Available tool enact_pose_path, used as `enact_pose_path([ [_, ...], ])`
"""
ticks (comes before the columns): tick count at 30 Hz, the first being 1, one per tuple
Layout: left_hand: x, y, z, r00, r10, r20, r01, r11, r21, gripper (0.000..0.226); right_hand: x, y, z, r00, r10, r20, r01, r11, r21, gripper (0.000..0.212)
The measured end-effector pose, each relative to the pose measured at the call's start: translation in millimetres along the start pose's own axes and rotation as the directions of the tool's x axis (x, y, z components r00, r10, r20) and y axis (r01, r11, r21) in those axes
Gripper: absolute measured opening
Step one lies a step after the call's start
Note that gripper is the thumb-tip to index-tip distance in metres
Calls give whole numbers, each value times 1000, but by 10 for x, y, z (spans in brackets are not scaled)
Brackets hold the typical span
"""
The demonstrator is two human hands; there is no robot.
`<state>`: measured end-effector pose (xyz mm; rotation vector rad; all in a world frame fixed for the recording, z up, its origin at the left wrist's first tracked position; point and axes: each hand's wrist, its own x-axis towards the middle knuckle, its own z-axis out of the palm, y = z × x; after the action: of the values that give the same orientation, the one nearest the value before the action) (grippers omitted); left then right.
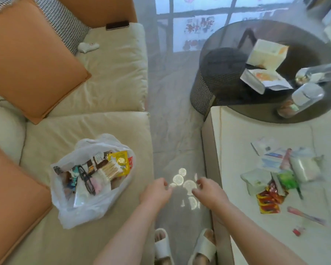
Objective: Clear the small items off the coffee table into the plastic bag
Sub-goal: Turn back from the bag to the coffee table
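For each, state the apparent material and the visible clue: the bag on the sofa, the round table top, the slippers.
Bag: thin, whitish plastic film; translucent and crumpled.
Round table top: probably smoked glass; the base shows through.
Slippers: likely moulded foam or rubber; matte, thick, seamless straps.

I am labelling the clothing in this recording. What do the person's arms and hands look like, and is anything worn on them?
Both forearms are bare, with no sleeves in view. The left hand and right hand show no gloves, watch or rings. The feet wear white slippers.
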<state>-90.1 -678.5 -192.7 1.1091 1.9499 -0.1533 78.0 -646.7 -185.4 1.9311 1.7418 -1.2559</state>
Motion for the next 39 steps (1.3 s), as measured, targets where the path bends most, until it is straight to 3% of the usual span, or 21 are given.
enact_pose_path([
  [11, -183, 1503, 1139, 969, 170, 180, -220, 923, 317, 42, -277, 2158, -491, 936, 353, 10, -344, 905, 250, 48],
  [21, 28, 2539, 1998, 913, 280, 297, -391, 808, 441, 50, -174, 3401, -518, 842, 539, -22, -477, 764, 435, 44],
  [27, 457, 3084, 2467, 817, 425, 389, -573, 663, 481, 34, 93, 4056, -470, 797, 598, -88, -511, 744, 432, 24],
  [33, 966, 3413, 3021, 746, 519, 416, -665, 568, 484, 41, 624, 4474, -455, 820, 547, -168, -461, 806, 372, 43],
  [39, 1223, 3509, 3369, 693, 557, 458, -710, 416, 568, 38, 969, 4611, -296, 804, 523, -284, -431, 841, 328, 41],
])
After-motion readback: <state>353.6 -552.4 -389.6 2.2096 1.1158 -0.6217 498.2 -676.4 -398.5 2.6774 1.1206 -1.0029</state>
